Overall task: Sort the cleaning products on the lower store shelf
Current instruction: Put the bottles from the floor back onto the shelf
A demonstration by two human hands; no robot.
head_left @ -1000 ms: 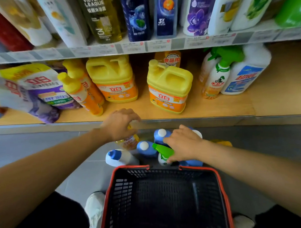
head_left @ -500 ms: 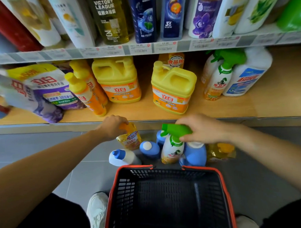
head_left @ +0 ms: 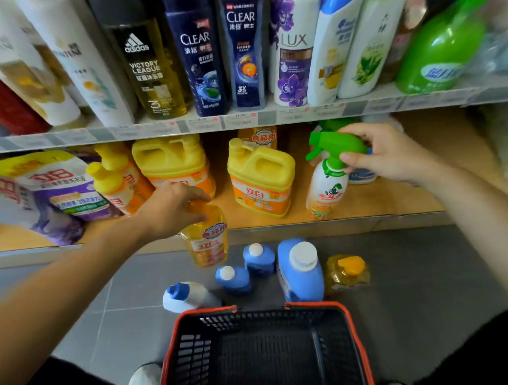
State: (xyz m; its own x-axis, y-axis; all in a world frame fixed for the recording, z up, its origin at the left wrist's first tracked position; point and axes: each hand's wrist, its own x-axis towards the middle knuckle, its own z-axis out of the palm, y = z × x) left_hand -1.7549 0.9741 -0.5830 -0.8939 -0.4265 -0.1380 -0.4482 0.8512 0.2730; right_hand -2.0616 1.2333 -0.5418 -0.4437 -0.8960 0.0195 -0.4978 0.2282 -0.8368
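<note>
My right hand [head_left: 389, 156] grips the green trigger head of a white spray bottle [head_left: 326, 189], held over the front of the lower wooden shelf [head_left: 390, 203]. My left hand [head_left: 171, 209] grips the orange cap of a small yellow dish soap bottle [head_left: 208, 239], lifted just in front of the shelf edge. On the shelf stand two yellow jugs [head_left: 262, 181] [head_left: 173, 160], two yellow pump bottles [head_left: 117, 184] and purple refill bags [head_left: 45, 193].
On the grey floor stand a large blue bottle [head_left: 300, 271], two small blue bottles [head_left: 259, 258] [head_left: 234, 278], a white bottle with blue cap [head_left: 185, 298] and a yellow bottle [head_left: 346, 273]. An empty black basket with red rim [head_left: 264, 351] sits nearest me. Shampoo bottles fill the upper shelf [head_left: 249, 120].
Both hands have risen from the floor: the right lifted the spray bottle up to the shelf, the left raised the small yellow bottle toward the shelf edge.
</note>
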